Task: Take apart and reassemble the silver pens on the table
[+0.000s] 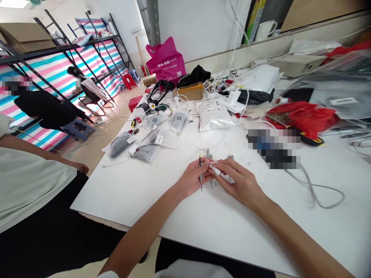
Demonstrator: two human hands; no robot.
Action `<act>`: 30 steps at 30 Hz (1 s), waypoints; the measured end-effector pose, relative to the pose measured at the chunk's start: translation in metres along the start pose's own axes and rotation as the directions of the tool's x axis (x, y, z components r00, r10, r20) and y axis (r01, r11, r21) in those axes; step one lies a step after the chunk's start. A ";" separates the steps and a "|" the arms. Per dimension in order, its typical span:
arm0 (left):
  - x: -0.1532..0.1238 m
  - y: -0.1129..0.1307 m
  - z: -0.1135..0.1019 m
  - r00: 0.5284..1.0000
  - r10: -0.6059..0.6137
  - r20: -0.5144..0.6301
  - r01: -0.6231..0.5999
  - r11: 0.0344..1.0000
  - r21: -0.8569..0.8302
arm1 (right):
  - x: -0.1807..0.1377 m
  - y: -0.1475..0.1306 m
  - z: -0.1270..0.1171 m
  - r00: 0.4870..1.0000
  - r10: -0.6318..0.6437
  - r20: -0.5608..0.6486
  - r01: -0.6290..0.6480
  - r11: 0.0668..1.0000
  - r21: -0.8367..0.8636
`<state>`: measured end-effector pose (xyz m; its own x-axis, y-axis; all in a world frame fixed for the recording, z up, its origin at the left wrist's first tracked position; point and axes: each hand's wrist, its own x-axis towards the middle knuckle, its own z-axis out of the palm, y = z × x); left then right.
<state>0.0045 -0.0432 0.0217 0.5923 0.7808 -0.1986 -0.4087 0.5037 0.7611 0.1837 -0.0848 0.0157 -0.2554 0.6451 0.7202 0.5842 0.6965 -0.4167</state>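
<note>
Place: cluttered workroom I'm in | my desk (pixel 116 200) heaped with cables (pixel 223 77), bagged devices (pixel 213 116) | striped tarp (pixel 52 77) on metal rack (pixel 78 46)

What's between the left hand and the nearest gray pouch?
Bare white tabletop separates the left hand from the gray pouch, in the head view.

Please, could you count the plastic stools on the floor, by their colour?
Red plastic stool: 1
Blue plastic stools: 2
Total: 3
A red object by the table edge is partly hidden, so I cannot tell its kind and did not count it.
</note>
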 end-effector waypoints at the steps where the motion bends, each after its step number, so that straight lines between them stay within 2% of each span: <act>1: 0.000 0.000 0.000 1.000 -0.014 -0.011 0.014 1.000 -0.020 | -0.001 0.000 0.000 1.000 -0.003 0.014 0.003 1.000 -0.005; 7: 0.001 0.000 0.000 0.999 -0.037 -0.036 0.034 0.996 -0.087 | -0.005 0.003 0.007 0.995 -0.101 -0.018 0.100 0.993 -0.065; 17: 0.000 0.003 0.002 0.999 -0.030 -0.012 0.030 0.997 -0.065 | -0.004 0.001 0.005 0.993 -0.107 -0.049 0.105 0.994 -0.042; 22: -0.001 0.004 0.000 0.999 -0.039 -0.004 0.039 0.998 -0.058 | -0.003 -0.002 0.006 0.997 -0.060 -0.040 0.060 0.998 -0.011; 25: 0.000 0.003 -0.001 1.000 -0.011 -0.004 0.011 0.998 -0.058 | -0.001 -0.005 0.003 0.996 0.036 -0.077 -0.031 0.998 0.062; 27: 0.000 0.003 0.000 1.000 0.022 -0.005 -0.023 0.998 -0.067 | 0.000 -0.005 0.001 0.978 0.176 -0.108 -0.161 0.978 0.132; 30: -0.001 0.003 0.002 0.997 0.079 0.001 -0.079 0.997 -0.021 | -0.002 -0.001 -0.003 0.897 0.432 -0.093 -0.401 0.884 0.238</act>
<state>0.0037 -0.0429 0.0255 0.5585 0.8180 -0.1373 -0.4687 0.4478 0.7615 0.1860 -0.0878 0.0165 0.0954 0.8502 0.5177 0.4359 0.4319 -0.7896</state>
